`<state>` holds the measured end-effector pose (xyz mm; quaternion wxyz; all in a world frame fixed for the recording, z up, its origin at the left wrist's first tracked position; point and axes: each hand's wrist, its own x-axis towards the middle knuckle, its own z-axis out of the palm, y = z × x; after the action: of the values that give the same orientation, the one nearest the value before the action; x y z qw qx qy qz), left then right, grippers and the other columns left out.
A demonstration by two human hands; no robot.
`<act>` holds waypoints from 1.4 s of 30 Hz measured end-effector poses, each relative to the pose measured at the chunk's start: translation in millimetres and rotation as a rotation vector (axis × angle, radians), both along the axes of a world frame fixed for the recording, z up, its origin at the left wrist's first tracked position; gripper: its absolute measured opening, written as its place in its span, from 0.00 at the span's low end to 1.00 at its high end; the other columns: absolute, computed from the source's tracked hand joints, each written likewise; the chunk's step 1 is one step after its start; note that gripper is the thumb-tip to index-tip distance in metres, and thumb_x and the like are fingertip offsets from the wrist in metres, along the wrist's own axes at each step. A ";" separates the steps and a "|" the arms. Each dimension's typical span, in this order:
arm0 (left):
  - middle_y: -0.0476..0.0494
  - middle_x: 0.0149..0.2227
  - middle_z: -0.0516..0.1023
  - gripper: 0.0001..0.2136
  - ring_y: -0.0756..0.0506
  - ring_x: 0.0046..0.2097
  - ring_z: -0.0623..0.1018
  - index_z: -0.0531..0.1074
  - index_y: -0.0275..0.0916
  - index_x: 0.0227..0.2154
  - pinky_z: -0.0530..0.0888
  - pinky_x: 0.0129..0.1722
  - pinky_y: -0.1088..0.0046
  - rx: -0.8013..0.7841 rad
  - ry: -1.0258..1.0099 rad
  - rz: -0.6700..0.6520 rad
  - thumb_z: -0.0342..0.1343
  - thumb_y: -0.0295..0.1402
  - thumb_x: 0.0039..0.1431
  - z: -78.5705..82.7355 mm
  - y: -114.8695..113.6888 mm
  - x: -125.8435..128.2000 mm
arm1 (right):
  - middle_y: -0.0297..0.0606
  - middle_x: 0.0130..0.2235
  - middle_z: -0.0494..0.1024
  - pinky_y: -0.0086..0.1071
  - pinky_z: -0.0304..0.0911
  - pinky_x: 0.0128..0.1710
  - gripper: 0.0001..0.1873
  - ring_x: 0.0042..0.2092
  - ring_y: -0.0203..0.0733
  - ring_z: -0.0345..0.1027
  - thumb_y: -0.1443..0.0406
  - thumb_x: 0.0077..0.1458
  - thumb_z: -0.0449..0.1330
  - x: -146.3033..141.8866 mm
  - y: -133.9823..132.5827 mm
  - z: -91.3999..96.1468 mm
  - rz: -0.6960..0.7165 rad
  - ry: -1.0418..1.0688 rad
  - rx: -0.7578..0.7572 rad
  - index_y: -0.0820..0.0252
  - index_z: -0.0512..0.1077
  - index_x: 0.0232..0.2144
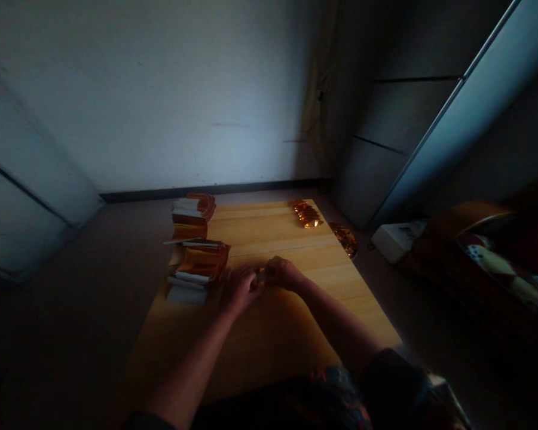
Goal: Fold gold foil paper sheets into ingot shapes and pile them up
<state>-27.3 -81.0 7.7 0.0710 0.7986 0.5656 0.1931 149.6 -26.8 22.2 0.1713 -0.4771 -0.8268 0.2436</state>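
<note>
Both my hands meet over a light wooden board near its middle. My left hand and my right hand pinch a small pale foil-paper piece, mostly hidden by my fingers. Two stacks of gold and silver foil paper lie along the board's left edge, the far one and the near one just left of my left hand. A heap of folded gold foil sits at the far edge. Another gold heap lies just beyond the right edge.
The board rests low, with the floor around it and a white wall behind. A white box stands to the right. Further right is a wooden-edged seat or bed with patterned cloth, beside a grey cabinet.
</note>
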 end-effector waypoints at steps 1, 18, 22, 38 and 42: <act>0.45 0.47 0.76 0.06 0.42 0.53 0.70 0.68 0.42 0.29 0.59 0.52 0.59 0.006 0.005 0.003 0.58 0.36 0.51 0.3 -0.5 0.5 | 0.35 0.33 0.73 0.24 0.56 0.30 0.12 0.32 0.33 0.63 0.67 0.40 0.67 -0.1 -0.1 -1.0 0.002 -0.005 0.019 0.63 0.74 0.31; 0.42 0.50 0.74 0.18 0.41 0.58 0.65 0.66 0.42 0.49 0.61 0.55 0.56 -0.048 -0.008 -0.052 0.53 0.31 0.53 5.7 -3.7 -4.2 | 0.36 0.44 0.75 0.34 0.53 0.42 0.10 0.45 0.41 0.60 0.61 0.60 0.54 13.5 -51.0 -3.9 0.128 -0.207 0.306 0.50 0.74 0.40; 0.44 0.52 0.72 0.22 0.43 0.57 0.67 0.64 0.45 0.51 0.64 0.53 0.60 -0.117 0.018 -0.129 0.52 0.28 0.52 18.4 1.2 -16.2 | 0.36 0.45 0.74 0.35 0.51 0.43 0.11 0.45 0.42 0.59 0.58 0.58 0.55 18.1 -47.8 3.9 0.151 -0.243 0.305 0.48 0.74 0.42; 0.41 0.46 0.75 0.16 0.42 0.49 0.72 0.65 0.41 0.47 0.65 0.47 0.62 0.003 0.081 -0.010 0.52 0.29 0.54 8.0 -4.7 -2.2 | 0.40 0.39 0.74 0.31 0.54 0.38 0.10 0.41 0.41 0.62 0.64 0.60 0.52 -9.6 -51.0 2.9 -0.183 -0.304 0.205 0.56 0.74 0.36; 0.39 0.48 0.74 0.19 0.42 0.51 0.71 0.63 0.40 0.51 0.65 0.50 0.61 0.023 0.088 -0.029 0.52 0.31 0.55 4.6 -3.8 -4.8 | 0.42 0.39 0.73 0.32 0.54 0.38 0.10 0.40 0.42 0.62 0.65 0.60 0.51 -16.6 -52.2 -1.6 -0.151 -0.297 0.249 0.58 0.73 0.36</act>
<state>-32.1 -84.8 12.3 0.0396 0.8152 0.5543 0.1634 133.0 -78.9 20.6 0.1229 -0.5436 -0.8286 0.0532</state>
